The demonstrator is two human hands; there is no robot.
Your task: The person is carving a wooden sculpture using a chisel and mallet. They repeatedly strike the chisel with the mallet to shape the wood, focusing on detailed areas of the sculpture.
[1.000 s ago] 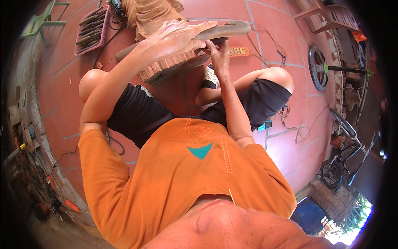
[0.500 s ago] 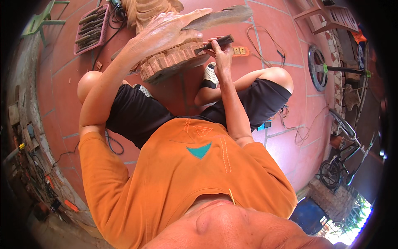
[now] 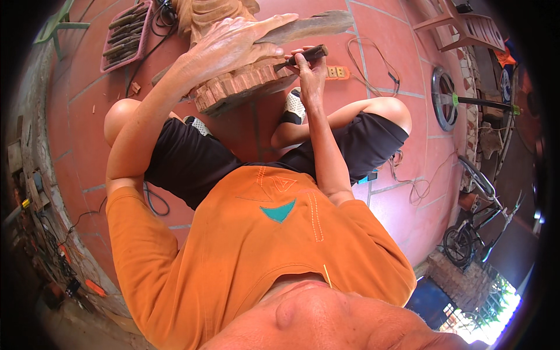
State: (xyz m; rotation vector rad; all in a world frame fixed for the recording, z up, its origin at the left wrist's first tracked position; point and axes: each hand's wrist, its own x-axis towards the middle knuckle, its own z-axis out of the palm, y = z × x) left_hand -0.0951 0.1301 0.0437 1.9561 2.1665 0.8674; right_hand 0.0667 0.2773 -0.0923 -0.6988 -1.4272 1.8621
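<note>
A carved wooden piece [image 3: 224, 93] with a ridged, scalloped rim lies between my legs, and its draped-looking upper part [image 3: 201, 14] reaches away from me. My left hand [image 3: 230, 46] is closed over a long, flat, bar-like wooden mallet [image 3: 315, 26] above the carving; its worn end points right. My right hand [image 3: 312, 70] pinches a chisel [image 3: 309, 55] by its dark handle. The chisel tilts down to the left, its tip at the right part of the carved rim. My palm and arm hide part of the mallet and the carving.
A pink basket [image 3: 107, 49] of several hand tools stands at far left. An orange power strip [image 3: 338, 72] lies right of the carving, beside a looped cable [image 3: 364, 76]. Wood chips [image 3: 135, 87] are on the red tiles. Right are a wheel [image 3: 443, 99], a chair [image 3: 466, 29] and a bicycle [image 3: 472, 233].
Hands, mallet and chisel keep nearly the same places on the carving. The whole view has shifted slightly, and the chisel handle sits a little higher.
</note>
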